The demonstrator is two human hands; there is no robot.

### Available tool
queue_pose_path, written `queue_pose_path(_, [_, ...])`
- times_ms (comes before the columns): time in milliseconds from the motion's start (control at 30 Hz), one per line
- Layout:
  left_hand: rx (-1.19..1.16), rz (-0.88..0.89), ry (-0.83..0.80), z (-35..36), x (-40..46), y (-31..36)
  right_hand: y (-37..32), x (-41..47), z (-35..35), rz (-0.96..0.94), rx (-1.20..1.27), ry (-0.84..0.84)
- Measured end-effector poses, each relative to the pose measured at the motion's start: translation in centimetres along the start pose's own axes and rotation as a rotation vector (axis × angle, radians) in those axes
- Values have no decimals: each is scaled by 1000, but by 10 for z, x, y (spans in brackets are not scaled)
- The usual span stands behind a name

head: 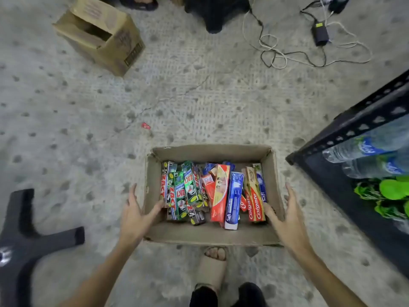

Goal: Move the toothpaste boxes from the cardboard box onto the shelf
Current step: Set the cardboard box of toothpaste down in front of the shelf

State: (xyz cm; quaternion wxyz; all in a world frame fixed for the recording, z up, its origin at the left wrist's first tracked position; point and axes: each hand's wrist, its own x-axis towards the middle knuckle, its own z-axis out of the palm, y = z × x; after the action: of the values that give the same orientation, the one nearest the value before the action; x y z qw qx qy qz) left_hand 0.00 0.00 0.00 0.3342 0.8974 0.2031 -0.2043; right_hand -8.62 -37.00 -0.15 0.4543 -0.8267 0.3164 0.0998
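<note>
An open cardboard box [210,151] sits on the floor right in front of me, filled with several toothpaste boxes. Green and silver Zact boxes [181,191] lie on its left side, a red box [218,191] and a blue box [234,200] in the middle, and Colgate boxes [254,196] on the right. My left hand [132,216] straddles the box's left wall, thumb inside, straight fingers outside. My right hand [287,220] straddles the right wall the same way. Neither holds a toothpaste box. The black metal shelf [354,120] stands at the right.
The shelf carries water bottles [365,147] and green packs [389,189]. A second cardboard box [99,34] stands far left on the concrete floor. Cables [287,52] and a black adapter [319,33] lie far right. A black stand base [22,229] is at left; my sandalled foot [212,269] is below the box.
</note>
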Motion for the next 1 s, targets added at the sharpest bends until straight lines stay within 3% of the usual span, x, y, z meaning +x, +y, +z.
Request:
queue_pose_path(167, [-156,51,-128,15,54,-21,27,44,24,29,-2,-56])
queue_pose_path(367, [-105,158,-112,33,75,-39,54,74,23,-65,-89,-122])
queue_pose_path(667, [-113,231,22,61,71,-39,74,77,21,-220,-288,12])
queue_pose_path(1000, [20,493,-86,72,34,25,137,6,-51,-87,-229,128])
